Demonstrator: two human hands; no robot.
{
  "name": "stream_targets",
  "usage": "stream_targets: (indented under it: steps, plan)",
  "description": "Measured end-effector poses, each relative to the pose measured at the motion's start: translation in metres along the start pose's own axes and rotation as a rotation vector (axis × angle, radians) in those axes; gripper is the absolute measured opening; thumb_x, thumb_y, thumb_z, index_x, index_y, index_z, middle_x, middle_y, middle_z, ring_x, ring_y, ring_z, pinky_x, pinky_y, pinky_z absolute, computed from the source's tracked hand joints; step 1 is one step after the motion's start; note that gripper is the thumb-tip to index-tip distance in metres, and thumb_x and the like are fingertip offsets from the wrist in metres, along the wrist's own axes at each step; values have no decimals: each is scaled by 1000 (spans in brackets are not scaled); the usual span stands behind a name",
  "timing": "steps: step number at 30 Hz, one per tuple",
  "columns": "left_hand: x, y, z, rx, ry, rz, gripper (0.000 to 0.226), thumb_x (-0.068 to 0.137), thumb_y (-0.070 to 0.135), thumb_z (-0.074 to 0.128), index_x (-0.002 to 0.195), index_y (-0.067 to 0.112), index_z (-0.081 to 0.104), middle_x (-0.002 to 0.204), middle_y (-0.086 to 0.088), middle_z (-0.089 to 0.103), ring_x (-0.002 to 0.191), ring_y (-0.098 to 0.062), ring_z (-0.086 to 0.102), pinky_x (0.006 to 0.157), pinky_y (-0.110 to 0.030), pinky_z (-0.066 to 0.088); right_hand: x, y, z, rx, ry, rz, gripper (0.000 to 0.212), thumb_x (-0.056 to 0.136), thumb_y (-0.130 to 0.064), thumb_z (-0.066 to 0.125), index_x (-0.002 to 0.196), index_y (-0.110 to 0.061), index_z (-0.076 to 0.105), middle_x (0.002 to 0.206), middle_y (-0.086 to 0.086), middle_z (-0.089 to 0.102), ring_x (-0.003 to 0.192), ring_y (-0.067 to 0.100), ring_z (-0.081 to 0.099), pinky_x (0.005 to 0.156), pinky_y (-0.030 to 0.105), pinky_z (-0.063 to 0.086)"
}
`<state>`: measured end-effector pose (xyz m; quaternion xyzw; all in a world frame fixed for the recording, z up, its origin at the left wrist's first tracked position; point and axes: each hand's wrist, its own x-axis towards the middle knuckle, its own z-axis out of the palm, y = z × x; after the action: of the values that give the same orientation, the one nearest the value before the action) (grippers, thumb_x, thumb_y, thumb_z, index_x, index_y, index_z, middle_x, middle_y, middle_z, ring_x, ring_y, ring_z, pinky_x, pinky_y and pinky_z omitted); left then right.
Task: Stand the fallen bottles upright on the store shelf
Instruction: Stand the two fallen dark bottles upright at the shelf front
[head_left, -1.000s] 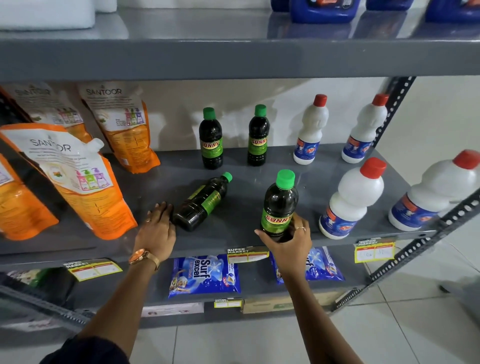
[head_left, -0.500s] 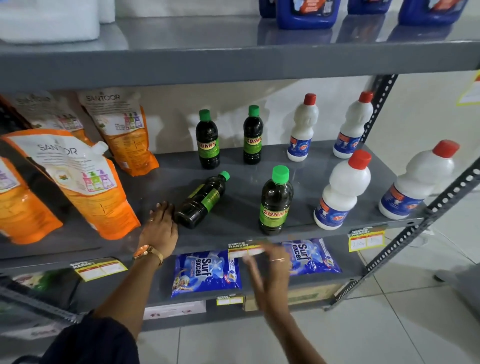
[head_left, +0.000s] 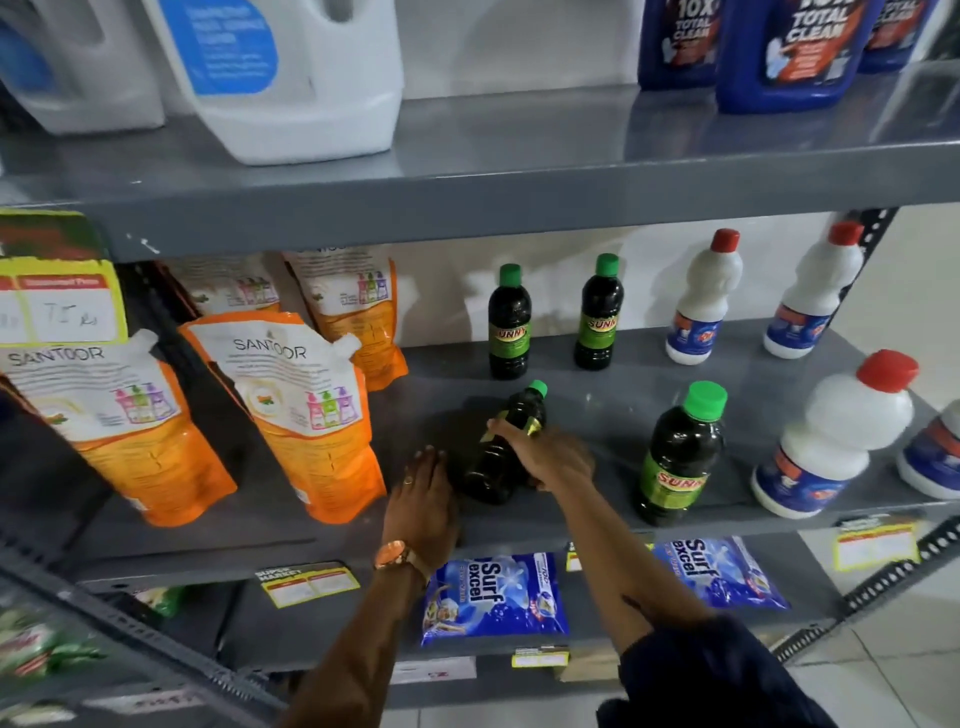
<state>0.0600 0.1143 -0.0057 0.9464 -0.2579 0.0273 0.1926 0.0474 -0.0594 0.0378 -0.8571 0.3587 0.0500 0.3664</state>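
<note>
Right hand is reaching across the grey shelf and closing its fingers around the middle of the fallen bottle, a dark bottle with a green cap that is lying on its side with the cap pointing toward the back of the shelf and slightly to the right. Left hand is lying flat and open on the shelf just beside the base of that bottle, fingers extended and gripping nothing; whether its fingertips are touching the bottle is hard to tell. A ring is showing on one finger and a gold-coloured watch is sitting on the left wrist.

To the right of the hands, a matching dark bottle with a green cap and a "SUNNY" label is standing upright near the front edge. Two more of the same kind are standing upright toward the back. White bottles with red caps are standing upright on the right part of the shelf, front and back. Orange "SANTOOR" pouches are leaning on the left part. Blue "Surf excel" packets are lying on the shelf below, and large white and blue jugs are standing on the shelf above.
</note>
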Motion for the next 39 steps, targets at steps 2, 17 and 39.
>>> stream_targets:
  steps: [2,17,39]
  plan:
    - [27,-74,-6,27,24,-45,58,80,25,26,127,-3,46,131,-24,50,123,-38,44,94,-48,41,22,-45,53,85,70,-74,87,56,-91,38,95,-19,67,89,7,71,86,26,68,83,38,54]
    - [18,-67,3,106,116,14,54,83,22,36,133,2,40,139,-18,43,131,-30,34,106,-38,22,12,-38,56,701,332,-446,88,62,-21,89,130,-16,34,118,0,57,106,11,56,76,-5,38]
    - [18,-62,4,130,149,22,53,79,11,59,128,-1,45,134,-22,48,127,-34,40,103,-42,25,5,-1,55,596,323,-394,97,50,-35,93,129,-21,38,123,-3,49,113,11,48,96,25,40]
